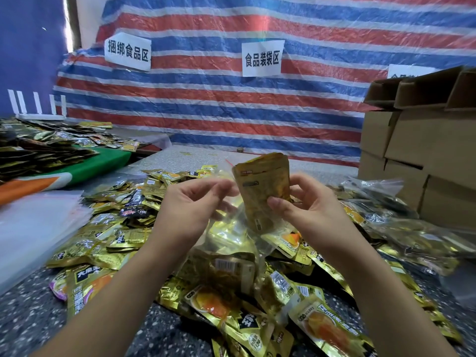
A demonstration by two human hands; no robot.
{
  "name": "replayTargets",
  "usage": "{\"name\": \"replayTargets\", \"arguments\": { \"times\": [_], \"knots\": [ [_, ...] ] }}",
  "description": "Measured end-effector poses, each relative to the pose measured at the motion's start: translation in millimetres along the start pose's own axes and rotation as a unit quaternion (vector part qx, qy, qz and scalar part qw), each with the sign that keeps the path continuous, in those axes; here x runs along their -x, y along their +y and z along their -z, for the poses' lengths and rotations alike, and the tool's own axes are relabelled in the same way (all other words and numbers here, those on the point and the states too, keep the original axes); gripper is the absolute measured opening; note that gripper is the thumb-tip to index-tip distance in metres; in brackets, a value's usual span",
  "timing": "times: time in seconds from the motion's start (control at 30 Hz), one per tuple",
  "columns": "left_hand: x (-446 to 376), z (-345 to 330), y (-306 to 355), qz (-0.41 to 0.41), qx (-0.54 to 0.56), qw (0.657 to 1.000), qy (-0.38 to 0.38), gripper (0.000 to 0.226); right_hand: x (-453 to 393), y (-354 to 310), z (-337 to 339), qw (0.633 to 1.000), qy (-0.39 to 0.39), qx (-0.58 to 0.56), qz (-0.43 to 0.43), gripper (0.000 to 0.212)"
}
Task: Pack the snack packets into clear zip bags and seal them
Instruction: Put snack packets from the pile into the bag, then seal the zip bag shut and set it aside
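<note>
Fingers (277, 202) of the right hand (306, 207) are pinching a gold snack packet (262, 186) halfway into the clear zip bag (226, 243). Left hand (190, 202) is pinching the bag's mouth beside that packet. Judged light, crinkly and slippery; edges are offering the best hold.

Two hands are seen, the left hand (189, 202) and the right hand (304, 202). One gold packet (262, 186) is held upright, and one clear zip bag (226, 253) hangs beneath. Loose packets (108, 243) are heaped beyond counting. Two whole paper signs (262, 57) are pinned far off. Cardboard boxes (425, 150) are stacked right; their number cannot be told.
</note>
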State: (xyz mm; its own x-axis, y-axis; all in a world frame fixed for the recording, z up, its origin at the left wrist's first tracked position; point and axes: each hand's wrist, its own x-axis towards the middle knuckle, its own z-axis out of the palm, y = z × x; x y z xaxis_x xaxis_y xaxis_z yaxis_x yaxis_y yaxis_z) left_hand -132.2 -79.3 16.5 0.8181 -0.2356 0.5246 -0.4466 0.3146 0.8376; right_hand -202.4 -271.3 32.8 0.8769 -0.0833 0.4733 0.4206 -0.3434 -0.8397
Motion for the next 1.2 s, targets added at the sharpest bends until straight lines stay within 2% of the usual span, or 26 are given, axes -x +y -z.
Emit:
{"name": "replayTargets", "arguments": {
  "times": [0.2,0.4,0.5,0.63,0.87,0.93,1.03,1.1,1.13,1.2],
  "knots": [
    [0.2,-0.3,1.1,-0.014,-0.005,1.0,-0.006,0.02,3.7,-2.0,4.0,0.994,-0.041,0.09,-0.038,0.016],
    [1.4,-1.2,2.3,-0.029,-0.049,0.998,-0.041,0.024,3.6,-10.5,0.1,0.983,-0.019,0.18,-0.016,0.016],
    [0.4,-2.6,7.0,-0.036,-0.048,0.997,-0.055,0.02,2.0,-17.6,1.0,0.975,-0.035,0.218,-0.002,0.012],
    [-7.5,-9.8,15.1,-0.066,-0.127,0.987,-0.074,0.009,-2.0,-30.9,7.0,0.964,-0.06,0.258,0.0,0.006],
    [-18.9,-25.0,27.3,-0.093,-0.19,0.973,-0.088,0.014,-10.1,-48.1,18.4,0.949,-0.081,0.304,0.007,0.012],
    [-18.6,-29.1,28.2,-0.104,-0.193,0.973,-0.07,0.016,-11.3,-52.1,19.3,0.945,-0.072,0.317,0.03,0.015],
    [-19.5,-33.1,33.3,-0.1,-0.152,0.983,-0.03,0.02,-14.7,-59.2,21.6,0.935,-0.032,0.344,0.075,0.021],
    [-21.5,-34.1,38.8,-0.077,-0.091,0.993,-0.008,0.021,-15.5,-66.7,25.4,0.949,-0.001,0.306,0.076,0.04],
    [-22.2,-34.5,41.5,-0.065,-0.064,0.996,0.0,0.022,-14.8,-70.4,27.6,0.956,0.008,0.283,0.074,0.048],
    [-23.1,-36.3,45.0,-0.043,-0.023,0.999,0.0,0.023,-11.7,-76.1,32.2,0.951,-0.001,0.293,0.094,0.05]
  ]
}}
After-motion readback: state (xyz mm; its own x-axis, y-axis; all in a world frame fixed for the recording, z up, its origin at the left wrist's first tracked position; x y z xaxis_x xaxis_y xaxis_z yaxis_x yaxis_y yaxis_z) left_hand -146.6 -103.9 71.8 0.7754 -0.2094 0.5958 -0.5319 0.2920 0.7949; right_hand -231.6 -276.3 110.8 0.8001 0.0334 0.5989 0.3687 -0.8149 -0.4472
